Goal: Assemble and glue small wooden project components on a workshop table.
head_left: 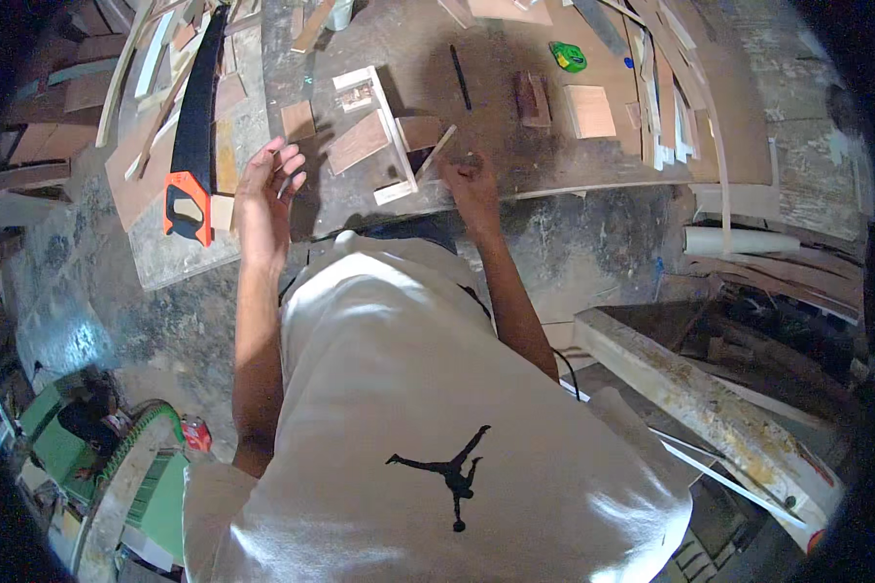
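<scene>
My left hand (pixel 267 199) is raised palm-up at the near edge of the worktable (pixel 544 165), fingers apart, holding nothing. Beside it lies a small square wood piece (pixel 298 120). My right hand (pixel 472 194) has its fingers curled in; whatever they may pinch is too small to make out. Close to those fingers, a thin wood strip (pixel 437 152) slants away from a pale wooden frame (pixel 393 130). Between the hands, the frame has a long rail with short cross pieces. A brown wood panel (pixel 358 143) lies against its left side.
A handsaw with an orange handle (pixel 188 208) rests at the left among wood offcuts. On the table are a black pencil-like stick (pixel 460 78), a green tape measure (pixel 568 56), a dark wood block (pixel 533 99) and a pale square board (pixel 590 111). Long strips (pixel 659 97) lie at the right.
</scene>
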Demonstrator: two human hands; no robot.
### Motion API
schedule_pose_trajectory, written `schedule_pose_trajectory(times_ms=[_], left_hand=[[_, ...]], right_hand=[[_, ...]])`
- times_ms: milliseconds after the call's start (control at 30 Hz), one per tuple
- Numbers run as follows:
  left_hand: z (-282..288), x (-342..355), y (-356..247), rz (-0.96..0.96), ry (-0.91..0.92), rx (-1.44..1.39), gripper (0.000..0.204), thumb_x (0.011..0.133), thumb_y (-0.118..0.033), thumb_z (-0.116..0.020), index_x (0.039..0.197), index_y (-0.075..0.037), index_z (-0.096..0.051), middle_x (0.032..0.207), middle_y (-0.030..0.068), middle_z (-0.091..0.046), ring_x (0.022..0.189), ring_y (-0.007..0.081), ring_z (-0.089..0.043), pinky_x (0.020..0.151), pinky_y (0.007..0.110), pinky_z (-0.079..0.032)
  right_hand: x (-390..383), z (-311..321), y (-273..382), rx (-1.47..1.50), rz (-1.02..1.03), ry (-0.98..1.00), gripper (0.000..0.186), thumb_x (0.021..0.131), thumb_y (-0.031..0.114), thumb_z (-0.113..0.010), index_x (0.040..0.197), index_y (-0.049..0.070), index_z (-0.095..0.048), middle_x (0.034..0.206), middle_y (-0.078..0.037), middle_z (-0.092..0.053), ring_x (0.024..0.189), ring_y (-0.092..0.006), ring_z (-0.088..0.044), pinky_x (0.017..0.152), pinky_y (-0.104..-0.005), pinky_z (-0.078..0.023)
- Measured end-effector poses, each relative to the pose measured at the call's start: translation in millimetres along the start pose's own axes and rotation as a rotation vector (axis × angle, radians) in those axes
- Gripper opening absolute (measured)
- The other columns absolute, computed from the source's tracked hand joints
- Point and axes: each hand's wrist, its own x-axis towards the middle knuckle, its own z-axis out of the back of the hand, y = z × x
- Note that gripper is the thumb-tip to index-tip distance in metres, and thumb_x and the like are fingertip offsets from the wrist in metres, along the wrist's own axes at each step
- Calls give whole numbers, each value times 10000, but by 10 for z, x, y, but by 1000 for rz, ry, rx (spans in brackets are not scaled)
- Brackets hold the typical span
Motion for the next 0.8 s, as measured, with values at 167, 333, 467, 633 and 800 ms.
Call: schedule_pose_trajectory(times_ms=[167, 333, 467, 633, 800], left_hand=[[-109, -15, -41, -2, 27, 21, 389, 1060, -291, -535, 1351, -34, -562, 1221, 96, -668, 1101, 167, -635, 958, 326, -486], [-39, -10, 11, 7, -4, 1, 386, 1059, -283, -542, 1349, -29, -560, 1217, 100, -666, 1091, 165, -634, 955, 325, -491], [-51, 23, 43, 31, -4, 10, 385, 1058, -282, -544, 1347, -27, -557, 1218, 104, -665, 1090, 166, -635, 954, 325, -490], [-117, 45, 11, -6, 23, 20, 356, 1061, -281, -547, 1308, -27, -586, 1188, 100, -679, 1069, 165, -646, 942, 318, -498], [-344, 5, -100, -76, 89, 120, 338, 1069, -238, -532, 1310, -9, -593, 1164, 99, -689, 1055, 152, -647, 948, 305, -496]], right_hand=[[56, -28, 4, -90, 25, 31, 886, 827, 361, -854, 1452, -58, -385, 985, -126, -713, 837, -171, -667, 741, -298, -530], [47, 88, -6, 63, 87, 126, 807, 861, 231, -821, 1461, -44, -357, 966, -131, -708, 861, -185, -680, 789, -317, -563], [24, 205, -130, 214, 3, 85, 759, 873, 102, -777, 1474, -27, -332, 1067, -172, -688, 962, -215, -679, 849, -346, -579], [-121, 452, 128, 291, -16, 81, 767, 870, 46, -765, 1496, -10, -325, 1154, -177, -663, 1015, -218, -667, 880, -355, -572], [-158, 670, 471, 203, 114, 49, 744, 878, 63, -773, 1497, 13, -364, 1088, -124, -685, 1010, -194, -670, 909, -331, -553]])
